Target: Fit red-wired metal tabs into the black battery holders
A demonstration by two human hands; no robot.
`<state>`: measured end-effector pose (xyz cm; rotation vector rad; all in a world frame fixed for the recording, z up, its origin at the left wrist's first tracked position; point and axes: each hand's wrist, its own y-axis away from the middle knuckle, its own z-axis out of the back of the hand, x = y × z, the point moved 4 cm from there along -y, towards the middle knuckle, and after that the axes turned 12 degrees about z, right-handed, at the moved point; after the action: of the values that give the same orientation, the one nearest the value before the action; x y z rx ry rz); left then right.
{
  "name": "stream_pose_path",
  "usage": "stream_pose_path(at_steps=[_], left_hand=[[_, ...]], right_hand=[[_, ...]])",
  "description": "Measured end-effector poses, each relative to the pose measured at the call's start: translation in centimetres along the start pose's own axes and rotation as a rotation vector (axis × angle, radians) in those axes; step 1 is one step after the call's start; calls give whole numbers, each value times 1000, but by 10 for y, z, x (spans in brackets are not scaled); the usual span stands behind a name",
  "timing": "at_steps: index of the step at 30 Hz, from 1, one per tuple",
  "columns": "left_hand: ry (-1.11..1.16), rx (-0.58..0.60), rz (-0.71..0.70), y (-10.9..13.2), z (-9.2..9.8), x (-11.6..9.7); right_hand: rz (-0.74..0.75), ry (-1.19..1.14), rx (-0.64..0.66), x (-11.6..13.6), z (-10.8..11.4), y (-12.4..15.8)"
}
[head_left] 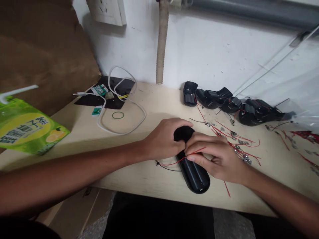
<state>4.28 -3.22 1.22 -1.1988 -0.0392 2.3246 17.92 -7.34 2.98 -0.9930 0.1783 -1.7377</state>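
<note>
A long black plastic housing (196, 176) with rounded ends lies on the table in front of me. My left hand (165, 137) is closed around its far part, thumb pressed near the middle. My right hand (214, 154) pinches a thin red wire (175, 162) against the housing, one end sticking out past the fingertips. This wire runs left to a small dark connector (157, 163), where a black wire (169, 169) also starts and goes back to the housing. The fingers hide the housing's middle.
Several black plastic housings (191, 94) line the wall at the back right. Red wires with small metal pieces (245, 158) are scattered right of my hands. At left lie a white cable (119, 132), a green rubber band (118, 115) and a green drink pouch (32, 129).
</note>
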Motion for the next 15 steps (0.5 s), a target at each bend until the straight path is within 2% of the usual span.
stream_pose_path(at_steps=[4,8,11,15], left_hand=[[-45,9,8,-1,-2,4],[-130,-80,-26,-2,-1,6],[-167,-144,-23,-3,3,7],[-171,-184,-67,-1,5,2]], right_hand=[[-96,161,-79,-2,3,6],[-289,232,-167,-10,-3,11],[-426,3,-195,-21,-16,12],[-461,-286,-311,-28,-20,7]])
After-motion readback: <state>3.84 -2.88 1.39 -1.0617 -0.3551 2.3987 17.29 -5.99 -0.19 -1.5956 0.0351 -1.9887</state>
